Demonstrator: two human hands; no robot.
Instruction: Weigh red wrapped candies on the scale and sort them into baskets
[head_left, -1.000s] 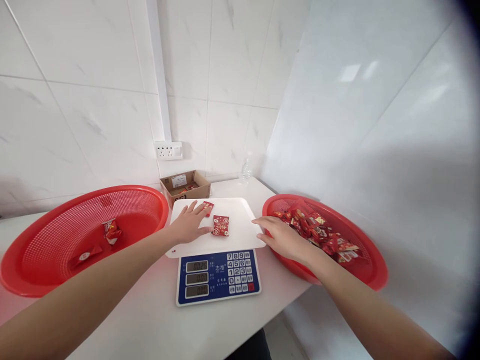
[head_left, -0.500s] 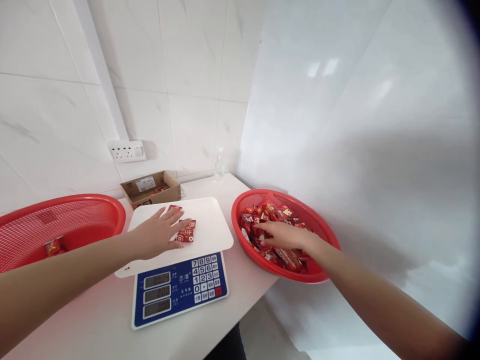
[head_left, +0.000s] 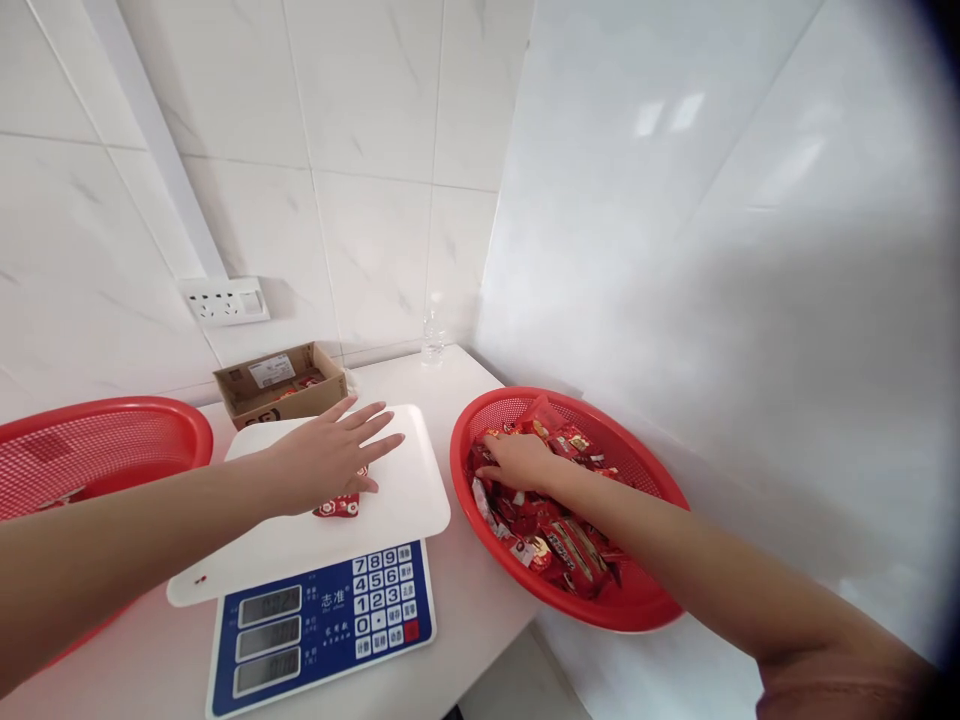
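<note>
My left hand point(head_left: 319, 465) hovers palm down, fingers spread, over the white plate point(head_left: 412, 490) of a digital scale with a blue keypad panel point(head_left: 322, 620). A red printed packet point(head_left: 339, 507) lies on the plate, partly covered by that hand. My right hand point(head_left: 519, 462) reaches into a red mesh basket point(head_left: 577, 606) to the right of the scale. Its thumb and fingers are apart and touch the small red-wrapped snacks point(head_left: 574, 550) there; some fingertips are hidden among the wrappers.
Another red basket point(head_left: 196, 440) stands at the left, partly behind my left forearm. Behind the scale sits an open cardboard box point(head_left: 262, 408) holding some red packets. A clear plastic bottle point(head_left: 433, 340) stands by the wall, near a power socket point(head_left: 225, 300).
My right hand has gone deeper into the snacks at the basket's far-left side. My left hand has shifted over the plate and its fingers have spread wider. The view has turned slightly.
</note>
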